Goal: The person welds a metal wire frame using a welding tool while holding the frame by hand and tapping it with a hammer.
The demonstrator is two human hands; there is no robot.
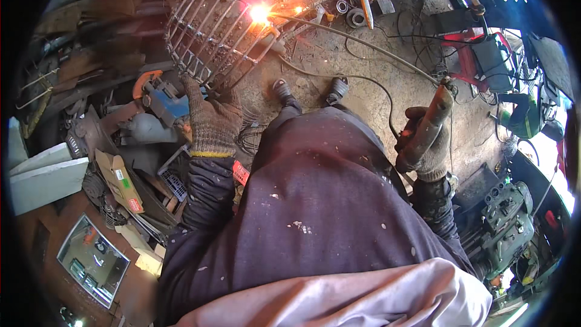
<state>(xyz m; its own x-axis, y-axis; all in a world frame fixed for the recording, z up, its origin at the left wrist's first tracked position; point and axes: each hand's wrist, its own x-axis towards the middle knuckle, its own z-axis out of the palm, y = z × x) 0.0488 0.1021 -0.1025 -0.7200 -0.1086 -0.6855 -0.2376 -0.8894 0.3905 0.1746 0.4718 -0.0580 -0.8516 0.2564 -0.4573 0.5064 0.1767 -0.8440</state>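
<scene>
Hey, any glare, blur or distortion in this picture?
Head view: fierce glare at the barred metal frame's right side; head view: washed-out brightness along the right edge; head view: smudgy blur at lower left; head view: fisheye bending, black corners.

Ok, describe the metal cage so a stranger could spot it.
From the dark clothes, go up-left to the left hand. The cage is right beyond it, bars curved like a basket. Unlike the solid blue tool below, the cage is see-through, with light glaring at its right.
</scene>
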